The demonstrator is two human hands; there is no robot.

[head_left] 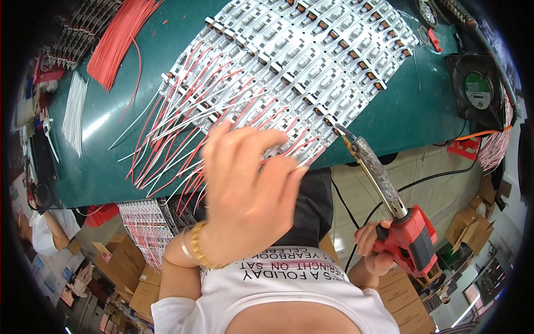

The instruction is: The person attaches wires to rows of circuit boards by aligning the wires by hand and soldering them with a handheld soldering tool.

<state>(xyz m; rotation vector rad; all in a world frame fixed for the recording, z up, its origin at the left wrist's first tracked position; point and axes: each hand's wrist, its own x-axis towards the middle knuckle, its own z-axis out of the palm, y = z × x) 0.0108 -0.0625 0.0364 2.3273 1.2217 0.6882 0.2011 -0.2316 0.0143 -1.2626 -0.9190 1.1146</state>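
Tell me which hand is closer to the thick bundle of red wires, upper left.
Left. The left hand is right of and below the red wires in the picture, at the circuit-board panel's near edge; the right hand, holding the soldering gun, is farther right.

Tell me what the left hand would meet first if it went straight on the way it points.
Probably the thin red and white wires lying over the sheet of white rectangular circuit boards, just ahead of the left hand. Depth is unclear here; they may be touching.
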